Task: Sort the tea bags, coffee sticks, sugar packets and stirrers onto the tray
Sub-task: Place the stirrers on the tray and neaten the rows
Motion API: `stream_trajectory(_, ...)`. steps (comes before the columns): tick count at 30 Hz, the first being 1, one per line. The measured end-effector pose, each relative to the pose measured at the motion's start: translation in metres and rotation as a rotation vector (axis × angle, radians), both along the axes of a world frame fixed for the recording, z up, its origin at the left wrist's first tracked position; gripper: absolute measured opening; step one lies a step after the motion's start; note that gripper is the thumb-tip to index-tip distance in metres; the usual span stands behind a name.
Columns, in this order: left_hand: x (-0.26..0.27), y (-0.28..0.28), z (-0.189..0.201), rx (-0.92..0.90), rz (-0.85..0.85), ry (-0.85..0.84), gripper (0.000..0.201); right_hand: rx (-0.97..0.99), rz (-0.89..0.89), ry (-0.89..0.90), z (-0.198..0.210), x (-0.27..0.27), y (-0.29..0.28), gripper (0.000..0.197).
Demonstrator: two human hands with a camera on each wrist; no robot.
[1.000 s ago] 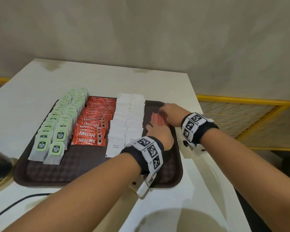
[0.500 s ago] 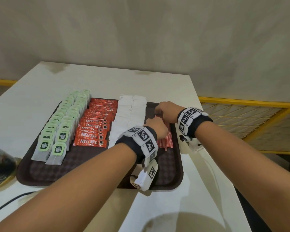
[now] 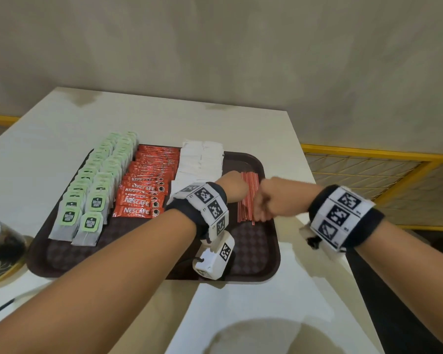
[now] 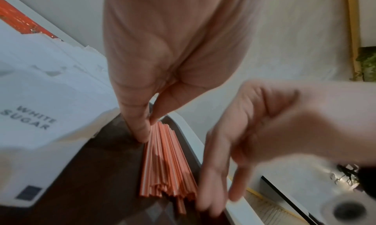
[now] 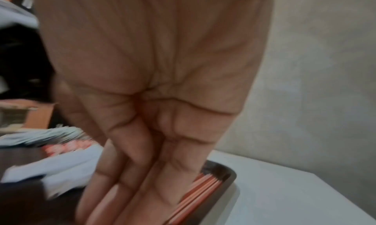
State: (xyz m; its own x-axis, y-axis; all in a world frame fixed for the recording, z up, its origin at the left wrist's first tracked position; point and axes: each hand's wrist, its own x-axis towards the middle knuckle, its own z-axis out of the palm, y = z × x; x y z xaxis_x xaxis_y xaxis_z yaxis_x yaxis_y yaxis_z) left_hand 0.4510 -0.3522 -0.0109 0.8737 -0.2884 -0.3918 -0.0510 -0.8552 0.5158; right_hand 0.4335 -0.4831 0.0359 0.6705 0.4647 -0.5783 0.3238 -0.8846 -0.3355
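Both hands flank the bundle of red stirrers (image 3: 246,198) at the right end of the brown tray (image 3: 261,254).

The left hand (image 3: 234,186) stands on the stirrers' left side, thumb and forefinger tips pressed against the bundle's edge near its far end — the fingers straight, gripping nothing. The right hand (image 3: 275,198) sits on the right side, fingers extended and close together along the bundle — nothing curled round it. On the tray, left to right: tea bags (image 3: 92,190), coffee sticks (image 3: 149,185), sugar packets (image 3: 200,162), then the stirrers. A cup (image 3: 0,244) stands left of the tray on the white table (image 3: 241,123).
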Motion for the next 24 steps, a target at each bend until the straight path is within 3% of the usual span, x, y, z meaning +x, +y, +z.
stream_trajectory(3, -0.003, -0.001, 0.004, 0.081, -0.081, -0.040, 0.024, -0.090, 0.090, -0.020, -0.007, -0.019, 0.008, 0.040)
stream_trajectory(6, -0.010, -0.002, 0.010, 0.184, -0.201, -0.070, 0.028, -0.087, 0.057, -0.083, -0.010, -0.022, 0.012, 0.043)
stream_trajectory(9, -0.011, -0.003, 0.011, 0.164, -0.146, -0.026, 0.028, -0.089, 0.054, -0.086, -0.011, -0.024, 0.013, 0.043)
stream_trajectory(11, -0.009, 0.001, 0.010, 0.039, -0.052, 0.024, 0.024, -0.061, 0.028, -0.088, -0.008, -0.024, 0.011, 0.042)
stream_trajectory(13, -0.011, 0.015, 0.018, -0.243, 0.146, 0.077, 0.019, -0.001, -0.012, -0.105, -0.006, -0.023, 0.008, 0.032)
stream_trajectory(15, -0.008, 0.044, 0.031, -0.333, 0.247, 0.022, 0.015, 0.038, -0.031, -0.151, -0.002, -0.023, 0.006, 0.023)
stream_trajectory(20, -0.018, 0.137, 0.059, -0.045, 0.291, -0.319, 0.027, 0.144, -0.125, -0.324, -0.001, -0.031, 0.022, 0.010)
stream_trajectory(24, -0.045, 0.157, 0.054, 0.159, 0.088, -0.294, 0.019, 0.203, -0.189, -0.338, -0.017, -0.029, 0.056, 0.016)
